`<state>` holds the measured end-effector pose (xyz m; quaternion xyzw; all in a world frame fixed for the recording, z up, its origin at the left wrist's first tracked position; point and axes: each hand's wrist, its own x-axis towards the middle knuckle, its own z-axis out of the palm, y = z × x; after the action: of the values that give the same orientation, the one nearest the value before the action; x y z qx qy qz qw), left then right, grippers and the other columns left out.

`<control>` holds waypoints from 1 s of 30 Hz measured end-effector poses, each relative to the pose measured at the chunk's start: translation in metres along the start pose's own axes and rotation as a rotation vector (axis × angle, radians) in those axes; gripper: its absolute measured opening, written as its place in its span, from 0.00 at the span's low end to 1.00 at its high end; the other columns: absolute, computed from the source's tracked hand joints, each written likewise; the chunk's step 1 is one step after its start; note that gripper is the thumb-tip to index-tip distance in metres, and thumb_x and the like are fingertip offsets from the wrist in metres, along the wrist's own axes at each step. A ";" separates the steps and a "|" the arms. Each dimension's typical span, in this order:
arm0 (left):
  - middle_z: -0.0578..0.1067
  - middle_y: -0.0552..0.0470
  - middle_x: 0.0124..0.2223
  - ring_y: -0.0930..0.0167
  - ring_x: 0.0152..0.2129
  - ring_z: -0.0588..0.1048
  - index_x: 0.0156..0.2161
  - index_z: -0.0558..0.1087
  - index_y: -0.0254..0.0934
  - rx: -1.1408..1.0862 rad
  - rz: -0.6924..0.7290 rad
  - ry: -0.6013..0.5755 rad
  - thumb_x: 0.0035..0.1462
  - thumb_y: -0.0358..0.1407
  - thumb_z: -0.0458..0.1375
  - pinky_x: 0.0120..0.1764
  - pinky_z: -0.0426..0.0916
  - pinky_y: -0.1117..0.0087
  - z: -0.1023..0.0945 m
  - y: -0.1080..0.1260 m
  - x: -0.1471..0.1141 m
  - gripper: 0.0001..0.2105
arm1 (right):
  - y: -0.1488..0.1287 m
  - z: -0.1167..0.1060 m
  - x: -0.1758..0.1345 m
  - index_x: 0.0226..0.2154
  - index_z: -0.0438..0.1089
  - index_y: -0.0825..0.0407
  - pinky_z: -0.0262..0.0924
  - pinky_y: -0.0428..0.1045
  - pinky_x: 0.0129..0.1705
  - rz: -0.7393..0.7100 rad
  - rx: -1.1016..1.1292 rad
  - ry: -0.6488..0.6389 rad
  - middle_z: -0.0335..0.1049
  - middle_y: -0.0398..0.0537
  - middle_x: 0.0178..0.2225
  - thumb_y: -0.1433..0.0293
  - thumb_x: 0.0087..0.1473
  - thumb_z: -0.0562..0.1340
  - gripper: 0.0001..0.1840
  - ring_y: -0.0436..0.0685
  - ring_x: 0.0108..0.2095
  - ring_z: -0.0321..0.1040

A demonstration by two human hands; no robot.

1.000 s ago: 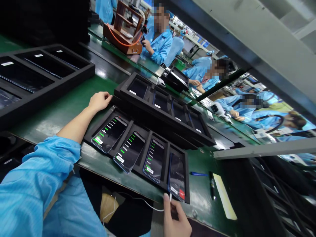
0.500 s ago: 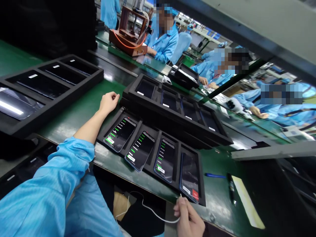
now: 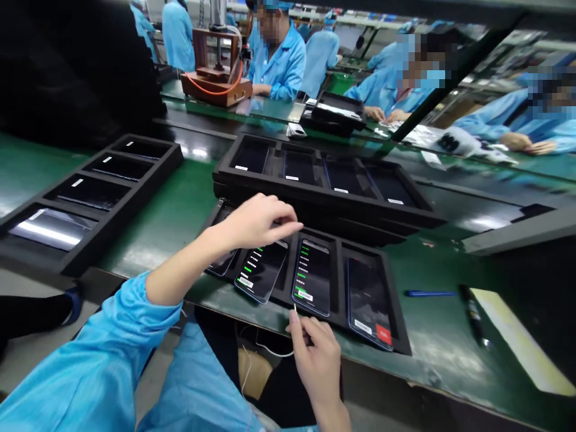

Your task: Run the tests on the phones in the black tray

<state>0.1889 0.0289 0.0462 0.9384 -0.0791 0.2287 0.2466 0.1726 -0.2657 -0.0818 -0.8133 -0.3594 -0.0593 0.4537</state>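
My right hand [image 3: 315, 351] is closed in a pinch on the plug end of a thin white cable [image 3: 275, 353], just below the bottom edge of a smartphone [image 3: 312, 276] with a lit list of white and green text. That phone lies in a black foam tray [image 3: 400, 324]. My left hand [image 3: 261, 221] hovers over the tray, fingers bent and apart, holding nothing visible. Beneath it, another lit phone [image 3: 262, 273] sits askew and is partly covered. The leftmost phone [image 3: 222, 264] is mostly hidden by my wrist. At the right end, a dark-screened phone [image 3: 369, 300] shows a red corner patch.
Stacked black trays with phones [image 3: 333, 198] stand behind. Another phone tray [image 3: 121, 213] lies on the left. A blue pen [image 3: 429, 293], a black marker [image 3: 474, 318] and a yellowish paper strip [image 3: 522, 342] lie right. Co-workers in blue sit across the green bench [image 3: 148, 240].
My left hand has moved right, from beside the tray to above its phones. My right hand has carried the cable plug left, from the rightmost phone to the one beside it. The view has levelled.
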 end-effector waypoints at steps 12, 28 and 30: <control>0.85 0.40 0.46 0.55 0.52 0.78 0.47 0.84 0.35 0.365 -0.043 -0.465 0.77 0.52 0.50 0.57 0.66 0.56 0.087 0.007 0.063 0.26 | -0.005 0.013 0.007 0.19 0.57 0.50 0.49 0.49 0.30 -0.097 -0.107 0.170 0.56 0.40 0.18 0.52 0.78 0.53 0.36 0.49 0.22 0.51; 0.84 0.33 0.46 0.50 0.55 0.74 0.44 0.85 0.29 0.421 -0.237 -0.357 0.73 0.63 0.45 0.59 0.67 0.53 0.106 0.033 0.059 0.39 | -0.004 0.025 0.005 0.27 0.78 0.50 0.41 0.51 0.25 0.218 -0.265 0.093 0.68 0.52 0.22 0.44 0.74 0.46 0.39 0.53 0.19 0.50; 0.84 0.33 0.45 0.50 0.55 0.74 0.43 0.85 0.28 0.427 -0.255 -0.351 0.73 0.64 0.46 0.60 0.67 0.53 0.106 0.034 0.059 0.39 | -0.008 0.023 0.006 0.26 0.78 0.50 0.40 0.50 0.26 0.252 -0.267 0.104 0.68 0.52 0.21 0.43 0.72 0.49 0.38 0.53 0.19 0.50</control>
<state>0.2739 -0.0558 0.0065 0.9966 0.0479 0.0414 0.0530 0.1665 -0.2420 -0.0877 -0.9006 -0.2197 -0.0912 0.3637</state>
